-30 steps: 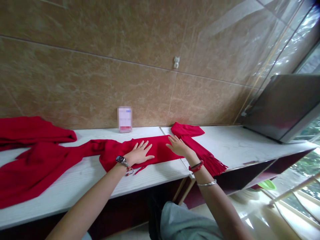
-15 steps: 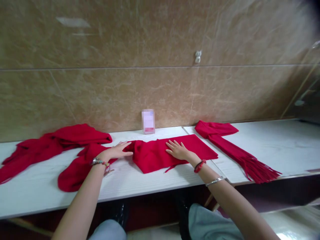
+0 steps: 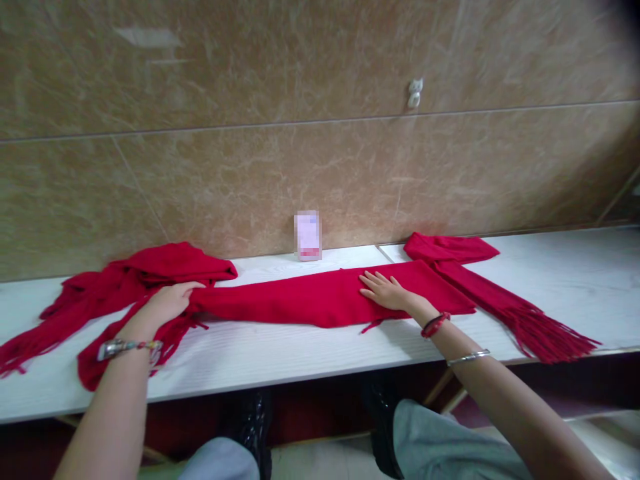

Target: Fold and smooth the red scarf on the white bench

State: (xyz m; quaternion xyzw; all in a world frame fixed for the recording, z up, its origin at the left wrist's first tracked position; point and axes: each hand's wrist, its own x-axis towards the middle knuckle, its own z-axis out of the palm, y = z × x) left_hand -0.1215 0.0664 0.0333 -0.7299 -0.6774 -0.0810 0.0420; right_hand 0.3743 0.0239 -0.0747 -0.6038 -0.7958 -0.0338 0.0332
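A long red scarf [image 3: 305, 298] lies stretched along the white counter [image 3: 300, 353]. My right hand [image 3: 387, 292] lies flat on it, fingers spread, pressing near its right part. My left hand [image 3: 167, 301] is closed on the scarf's left part, where the cloth bunches and trails down to the left. The left wrist carries a watch and a beaded band, the right wrist a red cord and a silver bangle.
Another red scarf [image 3: 150, 270] is heaped at the back left. A fringed red scarf [image 3: 480, 280] lies on the right section of counter. A small blurred card [image 3: 308, 235] leans on the brown tiled wall [image 3: 250, 133], which bears a small white hook [image 3: 415, 93].
My left hand has slid left along the scarf and closed on it, pulling the cloth out straight. The right hand stays pressed flat. The view has turned left.
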